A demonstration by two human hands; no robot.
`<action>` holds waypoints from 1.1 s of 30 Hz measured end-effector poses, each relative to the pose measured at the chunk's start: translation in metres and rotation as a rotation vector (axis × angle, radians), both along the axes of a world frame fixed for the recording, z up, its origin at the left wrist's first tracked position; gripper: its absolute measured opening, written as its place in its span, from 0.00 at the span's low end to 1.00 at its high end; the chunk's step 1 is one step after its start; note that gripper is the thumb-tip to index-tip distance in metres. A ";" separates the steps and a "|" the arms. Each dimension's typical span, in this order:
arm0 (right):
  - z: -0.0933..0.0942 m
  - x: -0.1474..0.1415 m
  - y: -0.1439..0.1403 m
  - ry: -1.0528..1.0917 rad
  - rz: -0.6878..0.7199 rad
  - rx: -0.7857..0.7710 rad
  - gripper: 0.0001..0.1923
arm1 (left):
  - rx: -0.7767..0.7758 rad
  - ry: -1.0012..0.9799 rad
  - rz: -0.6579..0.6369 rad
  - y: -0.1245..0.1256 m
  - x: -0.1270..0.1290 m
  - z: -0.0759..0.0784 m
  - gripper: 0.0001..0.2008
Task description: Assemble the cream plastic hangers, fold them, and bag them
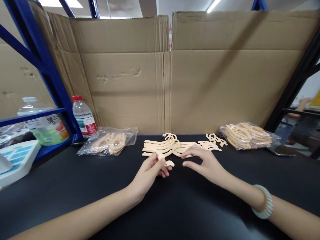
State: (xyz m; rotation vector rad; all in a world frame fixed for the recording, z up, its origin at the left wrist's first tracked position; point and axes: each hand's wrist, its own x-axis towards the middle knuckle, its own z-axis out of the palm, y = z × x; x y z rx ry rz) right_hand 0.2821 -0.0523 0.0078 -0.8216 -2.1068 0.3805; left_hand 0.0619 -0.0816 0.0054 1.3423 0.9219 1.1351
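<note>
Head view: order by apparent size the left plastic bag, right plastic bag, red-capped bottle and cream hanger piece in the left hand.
1. Left plastic bag and right plastic bag: look alike, so unranked.
2. Red-capped bottle.
3. Cream hanger piece in the left hand, partly hidden.

My left hand (148, 170) covers part of the pale piece (170, 163); full outline unreadable. Right hand (208, 164) hides some of the hanger-shaped stack (156, 146). Both forearms (82, 213) cut by bottom edge. Blue rail (32, 116) crosses the large bottle (53, 128). White-and-blue object (18, 160): left side out of frame.
</note>
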 end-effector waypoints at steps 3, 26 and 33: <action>-0.007 0.015 0.017 -0.193 -0.100 0.156 0.07 | -0.008 -0.058 0.026 0.003 -0.002 -0.003 0.16; 0.002 0.034 0.031 -0.017 -0.302 0.176 0.04 | 0.073 -0.302 0.189 0.037 -0.034 0.015 0.12; 0.006 0.033 0.026 -0.063 -0.234 0.172 0.07 | 0.041 -0.373 0.137 0.039 -0.034 0.014 0.09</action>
